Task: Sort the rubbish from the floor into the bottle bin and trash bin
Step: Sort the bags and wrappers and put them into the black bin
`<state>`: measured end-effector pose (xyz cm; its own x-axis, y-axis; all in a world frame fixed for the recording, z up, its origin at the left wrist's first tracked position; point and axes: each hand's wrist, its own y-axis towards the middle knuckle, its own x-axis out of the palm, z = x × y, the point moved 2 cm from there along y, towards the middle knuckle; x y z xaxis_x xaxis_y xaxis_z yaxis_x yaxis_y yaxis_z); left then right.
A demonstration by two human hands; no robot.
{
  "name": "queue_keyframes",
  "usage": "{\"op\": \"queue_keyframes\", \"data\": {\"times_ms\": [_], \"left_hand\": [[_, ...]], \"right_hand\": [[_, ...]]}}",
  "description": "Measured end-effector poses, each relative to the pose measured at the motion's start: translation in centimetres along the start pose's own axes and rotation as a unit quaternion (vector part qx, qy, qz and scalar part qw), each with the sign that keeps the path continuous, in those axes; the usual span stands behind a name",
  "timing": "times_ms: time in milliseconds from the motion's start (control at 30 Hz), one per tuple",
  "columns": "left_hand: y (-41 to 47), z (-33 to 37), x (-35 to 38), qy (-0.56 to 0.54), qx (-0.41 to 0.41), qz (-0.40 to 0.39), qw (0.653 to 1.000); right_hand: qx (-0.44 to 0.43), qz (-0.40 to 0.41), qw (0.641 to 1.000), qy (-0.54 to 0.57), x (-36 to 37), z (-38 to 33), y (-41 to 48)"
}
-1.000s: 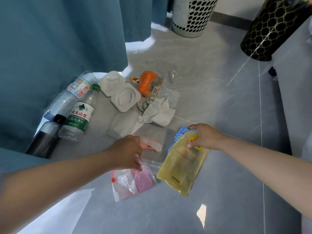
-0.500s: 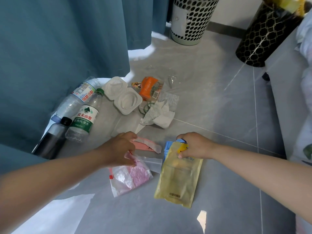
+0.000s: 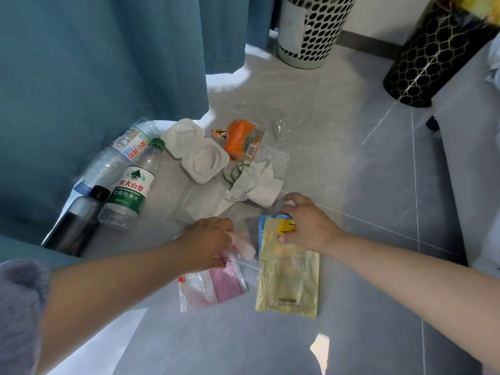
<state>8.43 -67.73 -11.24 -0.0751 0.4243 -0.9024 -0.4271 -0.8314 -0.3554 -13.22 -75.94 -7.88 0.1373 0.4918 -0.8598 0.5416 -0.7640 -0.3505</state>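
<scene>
Glossy, smooth grey floor tile (image 3: 351,190) and matt blue cloth curtain (image 3: 108,63); clear, shiny plastic in the water bottles (image 3: 130,190), thin crinkled film in the zip bag (image 3: 211,289) and translucent yellow pouch (image 3: 288,280). Matt white moulded tray (image 3: 197,152), glossy orange wrapper (image 3: 239,136), soft crumpled paper tissue (image 3: 261,185). Perforated white bin (image 3: 308,31), black bin (image 3: 433,58) with shiny gold lattice, fuzzy knit sleeve (image 3: 19,307).

Glossy grey floor tiles (image 3: 351,185) with thin pale joints spread under and beyond the fingers (image 3: 293,197). To the left of the fingers and far past them, a blue-green curtain (image 3: 94,77) hangs down to the floor. Daylight spills under its hem in a bright patch (image 3: 230,79) well beyond them, and another pale patch (image 3: 108,334) lies nearer than them, to the left. Far ahead stands a white wall (image 3: 378,14) with a dark skirting (image 3: 365,46). To the right of the fingers rises a pale grey furniture side (image 3: 473,158).
</scene>
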Motion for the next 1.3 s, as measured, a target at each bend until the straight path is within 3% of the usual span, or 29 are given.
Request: {"op": "queue_keyframes", "data": {"times_ms": [167, 467, 567, 700, 1300], "left_hand": [[0.2, 0.5, -0.1, 0.013, -0.010, 0.044, 0.999], [-0.4, 0.5, 0.7, -0.048, -0.058, 0.047, 0.996], [-0.2, 0.2, 1.1, -0.049, -0.059, 0.041, 0.996], [-0.3, 0.1, 1.3, -0.049, -0.060, 0.037, 0.996], [-1.3, 0.8, 1.1, -0.008, -0.067, 0.013, 0.998]], "right_hand": [[-0.057, 0.058, 0.996, -0.037, -1.5, -0.1, 1.8], [-0.118, 0.010, 0.989, -0.090, 0.2, -1.0, 4.2], [-0.099, -0.015, 0.990, -0.103, 0.5, -1.2, 4.8], [-0.034, -0.019, 0.999, -0.034, 0.8, -1.3, 4.9], [0.007, -0.019, 1.000, -0.019, -0.8, -1.6, 2.7]]}}
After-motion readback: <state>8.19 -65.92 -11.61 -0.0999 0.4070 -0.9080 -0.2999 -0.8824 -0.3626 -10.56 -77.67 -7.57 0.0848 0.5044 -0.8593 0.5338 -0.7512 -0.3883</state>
